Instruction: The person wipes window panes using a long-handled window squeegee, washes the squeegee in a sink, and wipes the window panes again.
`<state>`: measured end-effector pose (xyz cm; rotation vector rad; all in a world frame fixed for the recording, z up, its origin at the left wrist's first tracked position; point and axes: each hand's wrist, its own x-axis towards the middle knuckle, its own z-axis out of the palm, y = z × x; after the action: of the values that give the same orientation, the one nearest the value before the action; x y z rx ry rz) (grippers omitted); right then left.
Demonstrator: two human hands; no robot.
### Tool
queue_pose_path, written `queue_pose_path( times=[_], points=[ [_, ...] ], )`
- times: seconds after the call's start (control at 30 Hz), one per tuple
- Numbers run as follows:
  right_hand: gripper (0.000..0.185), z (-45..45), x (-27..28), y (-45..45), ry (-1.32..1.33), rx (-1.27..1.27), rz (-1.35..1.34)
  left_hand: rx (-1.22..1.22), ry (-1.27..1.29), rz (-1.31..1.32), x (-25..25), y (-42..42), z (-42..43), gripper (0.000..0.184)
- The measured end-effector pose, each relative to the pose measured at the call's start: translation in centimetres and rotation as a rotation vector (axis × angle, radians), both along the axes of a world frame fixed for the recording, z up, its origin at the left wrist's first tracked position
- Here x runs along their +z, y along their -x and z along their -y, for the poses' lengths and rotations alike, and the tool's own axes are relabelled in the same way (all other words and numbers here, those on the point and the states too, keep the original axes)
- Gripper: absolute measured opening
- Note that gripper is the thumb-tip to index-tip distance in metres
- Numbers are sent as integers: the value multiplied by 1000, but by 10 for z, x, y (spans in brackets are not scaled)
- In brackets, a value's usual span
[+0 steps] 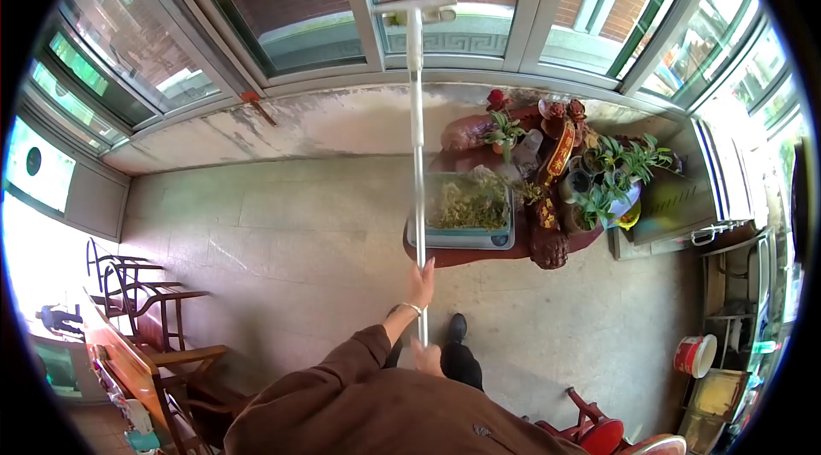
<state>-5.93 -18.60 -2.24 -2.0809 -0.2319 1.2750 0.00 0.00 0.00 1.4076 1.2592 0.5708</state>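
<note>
A long pale pole (418, 181) runs up from the person's body to a wide squeegee-like head (416, 5), which lies over the window glass and frame at the top. My left hand (420, 286), with a bracelet at the wrist, is wrapped round the pole at about its lower third. Lower down, close to the body, my right hand (427, 358) grips the pole near its bottom end. Behind the pole is a glass tank (469, 207) with green plants inside. Whether the head touches the glass is hard to tell.
Right of the pole, a dark red carved stand (548, 248) bears potted plants (603, 173). Wooden chairs (175, 361) stand at the lower left. A red stool (601, 436) is at the lower right, a red-and-white bucket (694, 356) by the right shelves. A low wall (316, 127) runs below the windows.
</note>
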Motion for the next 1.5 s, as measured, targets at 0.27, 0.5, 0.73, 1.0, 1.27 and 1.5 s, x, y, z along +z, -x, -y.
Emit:
queue_pose_path(
  times=[0.27, 0.5, 0.73, 1.0, 1.27, 1.5],
  points=[
    [59, 23, 15, 26, 48, -36, -128, 65, 177, -122, 7, -5, 12, 49],
    [54, -31, 26, -15, -152, -20, -57, 19, 496, 245, 97, 7, 13, 49],
    [50, -91, 110, -74, -526, 105, 7, -642, 472, 904, 314, -49, -59, 45],
    [40, -92, 282, -126, -1091, 344, 187, -768, -138, 1108, 632, -120, -144, 32],
    [18, -154, 465, -132, -1259, 252, 383, -345, -855, 815, 738, -155, -187, 35],
    [20, -203, 519, -125, -1345, 291, 327, -89, -1165, 578, 803, -149, -234, 40]
  ],
)
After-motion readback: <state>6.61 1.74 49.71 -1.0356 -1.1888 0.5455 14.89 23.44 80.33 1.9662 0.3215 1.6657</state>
